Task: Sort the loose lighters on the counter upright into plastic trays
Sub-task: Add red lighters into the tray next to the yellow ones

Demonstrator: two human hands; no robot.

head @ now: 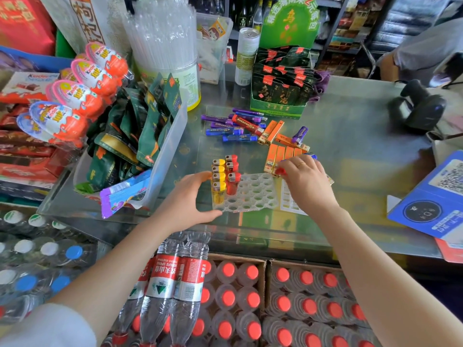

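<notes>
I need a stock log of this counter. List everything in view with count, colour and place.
tray: one, clear, counter centre
yellow lighters: four, upright in the tray's left column
red lighters: three, upright beside the yellow ones
orange lighters: several, lying right of and behind the tray
blue and purple lighters: a loose pile, behind the tray
sachet box: one, green, back centre
can: one, pale, left of that box
straws: a clear bundle, back left
chocolate eggs: several, red-white, left
scanner: one, black, right
bottles: many, red caps, below the counter
left hand: on the tray's left edge
right hand: picking among lighters right of the tray
</notes>
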